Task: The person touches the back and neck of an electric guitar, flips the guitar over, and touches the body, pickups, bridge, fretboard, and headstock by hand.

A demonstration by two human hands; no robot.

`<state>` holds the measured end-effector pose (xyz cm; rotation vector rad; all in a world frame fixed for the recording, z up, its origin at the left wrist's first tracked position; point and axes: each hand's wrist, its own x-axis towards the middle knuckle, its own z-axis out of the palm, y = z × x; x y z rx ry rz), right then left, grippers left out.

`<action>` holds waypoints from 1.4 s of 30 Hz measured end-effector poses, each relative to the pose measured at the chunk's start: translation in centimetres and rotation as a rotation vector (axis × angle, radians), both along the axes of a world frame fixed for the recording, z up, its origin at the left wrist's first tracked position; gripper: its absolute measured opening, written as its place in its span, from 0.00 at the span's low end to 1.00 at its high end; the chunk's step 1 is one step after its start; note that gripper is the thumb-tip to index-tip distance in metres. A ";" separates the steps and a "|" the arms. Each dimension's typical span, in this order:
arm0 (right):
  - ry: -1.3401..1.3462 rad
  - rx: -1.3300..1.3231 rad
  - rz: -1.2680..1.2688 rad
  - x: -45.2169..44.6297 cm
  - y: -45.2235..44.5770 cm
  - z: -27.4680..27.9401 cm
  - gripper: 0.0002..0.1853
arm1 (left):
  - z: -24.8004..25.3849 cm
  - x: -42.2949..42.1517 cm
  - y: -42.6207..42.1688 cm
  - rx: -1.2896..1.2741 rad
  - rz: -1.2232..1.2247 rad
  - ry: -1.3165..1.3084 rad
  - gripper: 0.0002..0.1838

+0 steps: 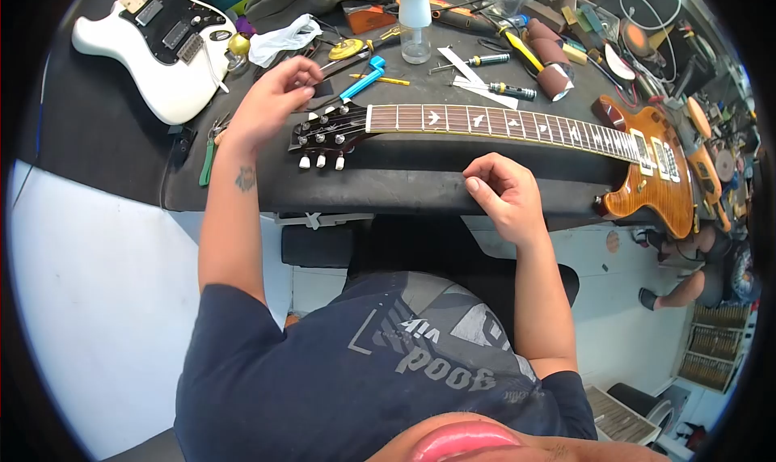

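An electric guitar with an amber flamed body lies face up along the bench, its neck pointing left. Bird-shaped inlays mark the fretboard. My left hand is raised beside the black headstock, which has several pale tuner buttons. Its fingers curve loosely, with a gap to the thumb, and I see nothing in them. Below the neck, at the bench's front edge, my right hand is curled, thumb close to the index finger. Whatever it may pinch is too small to make out. A blue string winder lies beyond the headstock.
A white guitar body lies at the back left. Green-handled pliers sit near the left edge. Screwdrivers, a pencil, a bottle and sandpaper rolls crowd the back. Another person's leg shows at right.
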<state>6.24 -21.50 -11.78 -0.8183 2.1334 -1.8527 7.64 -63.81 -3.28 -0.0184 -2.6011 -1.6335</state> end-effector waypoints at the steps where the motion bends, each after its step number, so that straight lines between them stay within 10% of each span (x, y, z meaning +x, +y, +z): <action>1: -0.012 -0.011 0.001 0.2 -0.1 0.0 0.09 | -0.8 0.8 -0.6 0.025 0.006 -0.007 0.11; 42: 0.206 0.090 -0.017 0.9 -0.8 1.0 0.09 | -4.1 6.1 0.9 -0.034 0.221 0.083 0.11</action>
